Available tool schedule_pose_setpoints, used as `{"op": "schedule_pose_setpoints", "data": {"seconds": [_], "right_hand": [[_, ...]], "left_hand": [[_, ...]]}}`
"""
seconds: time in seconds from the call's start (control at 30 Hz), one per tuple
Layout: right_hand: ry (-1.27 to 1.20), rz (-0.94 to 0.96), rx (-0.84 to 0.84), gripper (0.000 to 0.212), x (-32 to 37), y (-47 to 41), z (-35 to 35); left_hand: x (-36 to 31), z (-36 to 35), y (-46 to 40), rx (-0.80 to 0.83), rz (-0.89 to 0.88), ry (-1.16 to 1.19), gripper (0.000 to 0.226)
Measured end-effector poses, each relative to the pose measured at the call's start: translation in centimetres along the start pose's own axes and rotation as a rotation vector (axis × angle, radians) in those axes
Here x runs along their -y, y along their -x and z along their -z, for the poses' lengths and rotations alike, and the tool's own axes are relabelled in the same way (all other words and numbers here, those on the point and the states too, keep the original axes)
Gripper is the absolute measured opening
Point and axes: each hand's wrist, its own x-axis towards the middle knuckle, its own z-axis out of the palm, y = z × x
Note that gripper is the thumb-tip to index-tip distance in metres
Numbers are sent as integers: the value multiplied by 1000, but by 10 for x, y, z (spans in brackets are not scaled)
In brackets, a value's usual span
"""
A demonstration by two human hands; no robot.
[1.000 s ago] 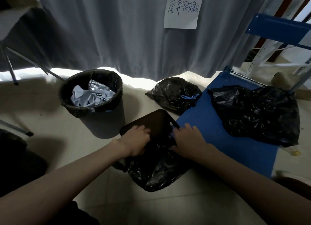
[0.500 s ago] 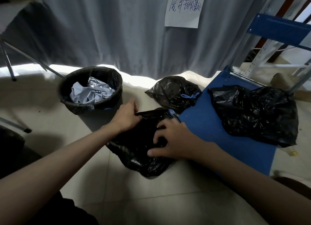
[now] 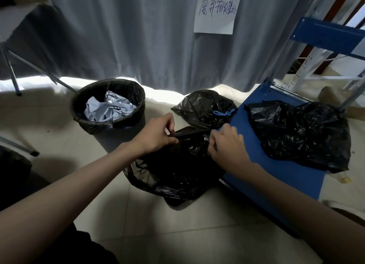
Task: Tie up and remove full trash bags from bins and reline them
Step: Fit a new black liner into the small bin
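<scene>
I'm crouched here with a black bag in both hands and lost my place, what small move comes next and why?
Probably pull the bag's mouth apart to open it. The left hand and right hand both pinch the top edge of the black bag, which lies limp on the floor, its mouth a narrow slit. The bin nearby is already lined and holds crumpled paper, so which bin this bag lines is unclear.

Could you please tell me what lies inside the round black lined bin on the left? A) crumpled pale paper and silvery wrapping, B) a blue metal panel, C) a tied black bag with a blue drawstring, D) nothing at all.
A: the round black lined bin holds crumpled pale paper and silvery wrapping; the tied black bag with a blue drawstring sits on the floor to its right.
</scene>
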Motion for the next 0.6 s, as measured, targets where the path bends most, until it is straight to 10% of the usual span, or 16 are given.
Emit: {"op": "schedule_pose_setpoints", "data": {"seconds": [0.2,0.3,0.4,0.6], "right_hand": [[-671,-549,285,58,-29,-12,-13],[-691,-560,360,42,-31,-12,-16],[-726,-508,231,9,-28,-11,-12],[-798,-368,-88,35,-30,-14,-9]], "left_hand": [[3,-7,-1,2,-15,-115,27],[7,-9,-2,-11,-25,-137,24],[7,-10,-3,-38,-76,-157,25],[15,-8,-12,-73,-84,-240,28]]}}
